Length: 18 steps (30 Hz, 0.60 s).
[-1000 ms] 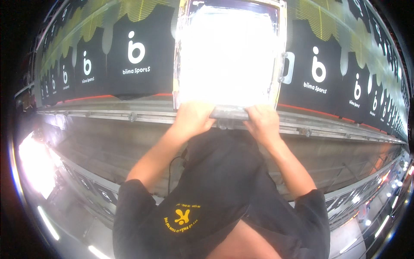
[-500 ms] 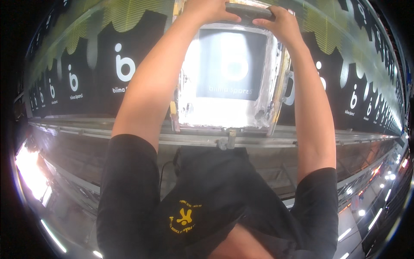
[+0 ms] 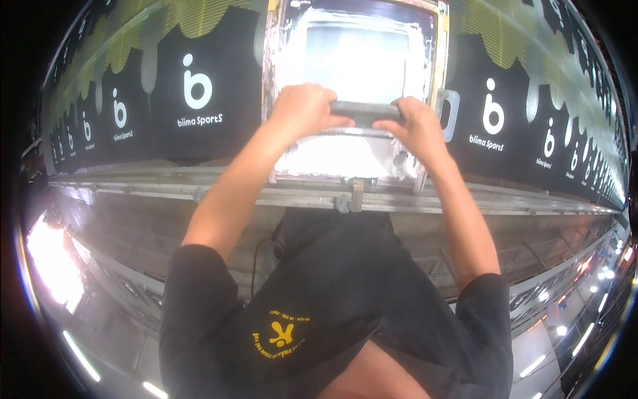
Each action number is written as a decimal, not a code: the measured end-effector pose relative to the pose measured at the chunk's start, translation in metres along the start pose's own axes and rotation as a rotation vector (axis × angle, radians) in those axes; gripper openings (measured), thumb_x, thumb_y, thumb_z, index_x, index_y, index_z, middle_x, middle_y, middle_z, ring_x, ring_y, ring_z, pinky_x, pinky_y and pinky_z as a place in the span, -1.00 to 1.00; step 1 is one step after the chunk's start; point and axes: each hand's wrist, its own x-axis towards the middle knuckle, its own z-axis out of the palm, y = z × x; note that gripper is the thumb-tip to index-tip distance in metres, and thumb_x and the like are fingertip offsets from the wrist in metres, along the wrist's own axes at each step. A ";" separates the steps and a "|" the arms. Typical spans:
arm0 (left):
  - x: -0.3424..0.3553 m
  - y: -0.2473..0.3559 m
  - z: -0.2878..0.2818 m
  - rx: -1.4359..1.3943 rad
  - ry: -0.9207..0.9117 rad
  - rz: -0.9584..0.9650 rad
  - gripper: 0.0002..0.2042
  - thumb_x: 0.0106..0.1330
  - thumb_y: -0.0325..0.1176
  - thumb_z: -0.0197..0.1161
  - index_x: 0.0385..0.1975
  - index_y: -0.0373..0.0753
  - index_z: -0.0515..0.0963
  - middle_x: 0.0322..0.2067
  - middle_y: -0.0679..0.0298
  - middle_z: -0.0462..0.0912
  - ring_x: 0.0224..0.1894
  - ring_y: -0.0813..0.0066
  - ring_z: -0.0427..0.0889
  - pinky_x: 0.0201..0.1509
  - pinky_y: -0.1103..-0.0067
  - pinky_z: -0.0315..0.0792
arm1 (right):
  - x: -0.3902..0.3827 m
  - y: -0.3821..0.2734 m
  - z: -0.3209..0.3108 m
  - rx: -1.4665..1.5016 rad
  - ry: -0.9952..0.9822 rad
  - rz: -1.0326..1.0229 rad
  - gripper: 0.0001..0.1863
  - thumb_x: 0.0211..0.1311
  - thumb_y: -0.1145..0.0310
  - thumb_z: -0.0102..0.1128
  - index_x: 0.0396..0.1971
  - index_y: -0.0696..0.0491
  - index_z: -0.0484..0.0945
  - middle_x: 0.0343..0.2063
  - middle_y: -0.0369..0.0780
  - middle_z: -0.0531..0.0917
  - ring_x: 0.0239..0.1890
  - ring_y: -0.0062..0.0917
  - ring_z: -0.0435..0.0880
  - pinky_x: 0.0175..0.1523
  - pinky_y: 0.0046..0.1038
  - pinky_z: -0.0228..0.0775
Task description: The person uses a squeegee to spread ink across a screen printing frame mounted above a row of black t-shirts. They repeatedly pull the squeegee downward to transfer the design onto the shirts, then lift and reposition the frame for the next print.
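Both hands are closed around one bar. The left hand [image 3: 300, 108] grips the left end of the dark bar [image 3: 365, 112]; the right hand [image 3: 419, 128] grips the right end, with its thumb on the near face. The bar lies crosswise, roughly level, within the near half of the bright frame [image 3: 439, 56]. Contact between its lower edge and the white panel [image 3: 359, 63] cannot be confirmed.

Step in hand: this appears to be a two-handed pass of the bar along the frame. The next move likely calls for equal pressure at both ends, with the bar kept square to the frame sides.

Count: one bar; one frame; one pale handle [image 3: 450, 116] at its right side; one bracket [image 3: 357, 196] at its near edge, by the rail [image 3: 279, 197]. Black garment pieces [image 3: 229, 93] with white prints lie on the surface: at least four left of the frame, at least three right. The farthest pieces are too small to count.
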 end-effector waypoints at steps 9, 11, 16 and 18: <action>0.165 -0.054 -0.090 -0.066 0.498 0.160 -0.48 -0.06 0.18 0.56 -0.33 -0.17 0.77 -0.36 0.01 0.77 -0.20 -0.04 0.75 -0.09 0.14 0.60 | 0.189 0.040 -0.060 -0.101 -0.002 0.191 -0.39 0.06 -0.03 0.63 -0.17 0.22 0.69 -0.28 -0.10 0.73 -0.27 -0.37 0.71 -0.16 -0.31 0.53; 0.157 -0.053 -0.089 -0.024 0.392 0.097 -0.52 -0.04 0.13 0.56 -0.32 -0.17 0.77 -0.36 0.02 0.77 -0.20 -0.03 0.76 -0.09 0.15 0.60 | 0.181 0.026 -0.058 0.022 -0.002 0.225 -0.48 0.06 0.06 0.59 -0.20 0.21 0.71 -0.31 -0.01 0.74 -0.24 -0.15 0.73 -0.11 -0.20 0.54; 0.081 -0.029 -0.026 0.084 0.287 0.106 -0.42 0.03 0.35 0.49 -0.55 -0.16 0.64 -0.63 0.20 0.65 -0.51 0.13 0.71 -0.42 0.28 0.56 | 0.082 0.038 -0.003 -0.066 0.221 -0.084 -0.49 0.03 0.05 0.60 -0.48 0.18 0.54 -0.47 -0.03 0.61 -0.34 -0.03 0.63 -0.22 -0.11 0.46; 0.032 -0.013 0.006 0.074 0.335 0.136 -0.46 0.08 0.29 0.49 -0.58 -0.14 0.61 -0.56 0.25 0.65 -0.46 0.18 0.71 -0.43 0.29 0.56 | 0.027 0.022 0.010 -0.081 0.179 -0.092 -0.57 -0.01 0.17 0.62 -0.50 0.14 0.53 -0.46 -0.04 0.62 -0.36 -0.07 0.64 -0.23 -0.12 0.47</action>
